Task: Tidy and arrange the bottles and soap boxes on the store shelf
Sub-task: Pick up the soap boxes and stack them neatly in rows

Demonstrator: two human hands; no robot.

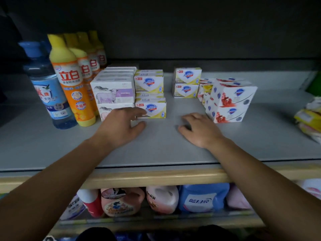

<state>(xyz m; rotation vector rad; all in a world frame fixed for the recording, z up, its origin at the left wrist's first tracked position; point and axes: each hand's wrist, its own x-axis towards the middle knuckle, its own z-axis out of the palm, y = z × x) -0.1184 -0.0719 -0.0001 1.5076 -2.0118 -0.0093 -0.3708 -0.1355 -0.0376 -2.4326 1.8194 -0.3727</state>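
Observation:
On the grey shelf (156,146) a blue bottle (47,89) stands far left beside a row of orange-yellow bottles (73,80). White sheep soap boxes (112,92) are stacked next to them. Yellow Safeguard boxes form a front stack (150,96) and a separate stack further back (187,82). Red-and-white Safeguard boxes (231,101) stand at the right, turned at an angle. My left hand (121,126) hovers low with fingers spread, fingertips at the lowest yellow box. My right hand (198,129) rests on the shelf with fingers curled under, holding nothing, just left of the red-and-white boxes.
Soft yellow and pink packets (309,119) lie at the right edge, with a green item (314,84) behind. A wooden lip (156,178) runs along the shelf front. Pink and blue detergent jugs (203,197) fill the shelf below.

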